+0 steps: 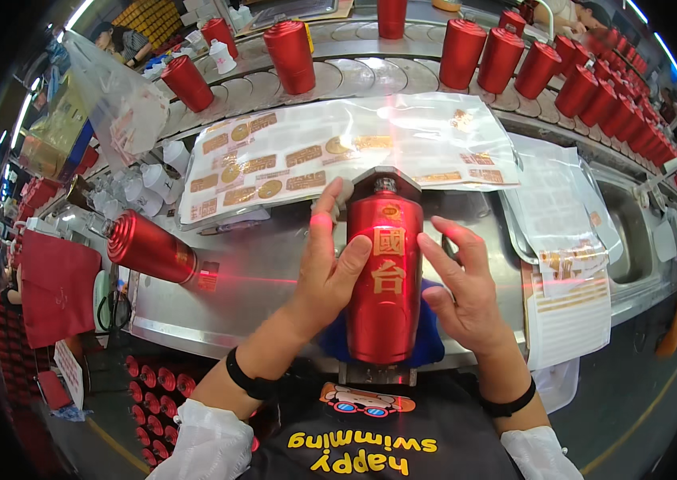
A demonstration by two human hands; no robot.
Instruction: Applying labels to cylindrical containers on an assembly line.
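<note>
A red bottle (386, 320) with gold characters down its front lies in a metal holder (402, 178), its clear neck pointing away from me. Blue cloth (429, 332) shows beneath it. On the bottle's left side is my left hand (329, 264), fingers stretched out and the thumb resting against the red surface. A pale cover sits on one of its fingertips. My right hand (466, 300) is at the bottle's right side with fingers spread, holding nothing; whether its fingertips touch the bottle I cannot tell. Another red bottle (150, 246) lies on its side to the left, with a red-gold label at its base.
Sheets of gold labels (298, 152) lie beyond the holder, and more label sheets (566, 304) are at the right. Red bottles (462, 54) stand along a curved conveyor (362, 78) at the back. White caps (158, 182) and a plastic bag (118, 96) are at left; a sink (626, 232) is at right.
</note>
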